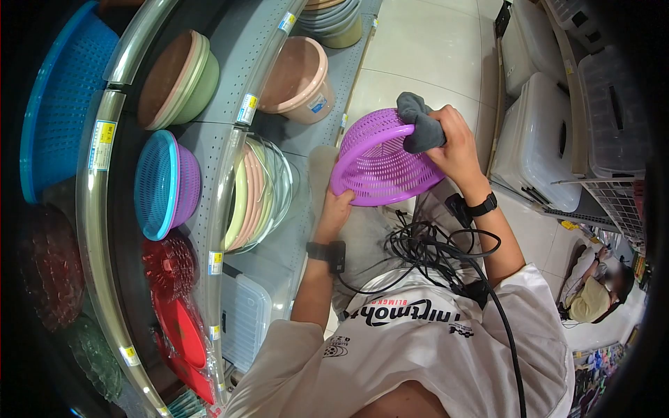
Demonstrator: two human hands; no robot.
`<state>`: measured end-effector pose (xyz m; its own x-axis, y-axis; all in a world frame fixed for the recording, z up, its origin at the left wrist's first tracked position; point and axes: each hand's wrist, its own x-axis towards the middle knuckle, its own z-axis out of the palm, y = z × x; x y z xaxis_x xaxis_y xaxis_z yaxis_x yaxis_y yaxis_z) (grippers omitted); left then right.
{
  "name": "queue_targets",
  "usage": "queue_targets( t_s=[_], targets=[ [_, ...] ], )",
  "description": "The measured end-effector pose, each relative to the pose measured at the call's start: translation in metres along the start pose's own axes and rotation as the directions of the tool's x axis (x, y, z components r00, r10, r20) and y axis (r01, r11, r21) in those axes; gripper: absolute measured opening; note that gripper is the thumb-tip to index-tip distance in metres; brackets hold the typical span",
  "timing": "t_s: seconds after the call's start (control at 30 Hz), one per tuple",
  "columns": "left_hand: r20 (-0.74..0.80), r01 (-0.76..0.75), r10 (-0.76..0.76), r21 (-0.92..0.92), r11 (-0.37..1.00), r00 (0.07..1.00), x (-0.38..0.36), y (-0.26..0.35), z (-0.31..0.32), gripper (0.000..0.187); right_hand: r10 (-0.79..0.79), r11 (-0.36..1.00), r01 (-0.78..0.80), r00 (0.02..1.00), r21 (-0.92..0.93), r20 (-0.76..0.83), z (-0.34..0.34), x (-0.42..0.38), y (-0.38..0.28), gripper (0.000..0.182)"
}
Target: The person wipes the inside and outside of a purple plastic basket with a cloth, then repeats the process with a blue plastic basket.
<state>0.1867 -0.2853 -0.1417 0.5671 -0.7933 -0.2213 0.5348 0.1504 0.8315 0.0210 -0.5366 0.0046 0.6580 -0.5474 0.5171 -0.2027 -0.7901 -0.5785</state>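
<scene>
A purple perforated basket (390, 164) is held up tilted in front of the body, its open side facing down toward the person. My left hand (339, 209) grips its near rim at the lower left, fingers partly hidden by the basket. At the upper right of the basket, my right hand (453, 139) holds a dark grey cloth (422, 125) against the rim and inner wall. Both wrists wear black bands, and a bundle of black cables hangs over the shirt below the basket.
Shelves on the left hold a blue and purple basket stack (167, 184), green and pink basins (180, 80), a pink bucket (296, 80) and red plastic items (182, 320). Clear storage boxes (540, 139) stand at right. Another person (596, 289) is low at the far right.
</scene>
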Motion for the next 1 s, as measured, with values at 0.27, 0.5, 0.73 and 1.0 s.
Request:
queue_targets(
  t_s=[0.27, 0.5, 0.73, 1.0],
  targets=[
    [-0.005, 0.006, -0.006, 0.009, 1.000, 1.000, 0.001, -0.004, -0.005, 0.050, 0.009, 1.000, -0.009, 1.000, 0.023, -0.005, 0.001, -0.003, 0.005, 0.037],
    [0.007, 0.001, -0.001, 0.009, 1.000, 1.000, 0.001, -0.001, -0.003, 0.050, 0.022, 0.999, -0.022, 1.000, 0.030, -0.010, 0.002, -0.005, 0.007, 0.037],
    [0.002, 0.027, -0.027, -0.014, 1.000, 1.000, -0.004, 0.011, 0.010, 0.046, 0.042, 0.998, -0.042, 0.999, 0.046, -0.007, 0.001, -0.009, 0.010, 0.038],
    [0.006, 0.042, -0.042, -0.014, 0.999, 0.999, -0.001, 0.008, 0.005, 0.049, 0.062, 0.997, -0.062, 0.998, 0.052, -0.007, 0.001, -0.012, 0.014, 0.041]
  ],
)
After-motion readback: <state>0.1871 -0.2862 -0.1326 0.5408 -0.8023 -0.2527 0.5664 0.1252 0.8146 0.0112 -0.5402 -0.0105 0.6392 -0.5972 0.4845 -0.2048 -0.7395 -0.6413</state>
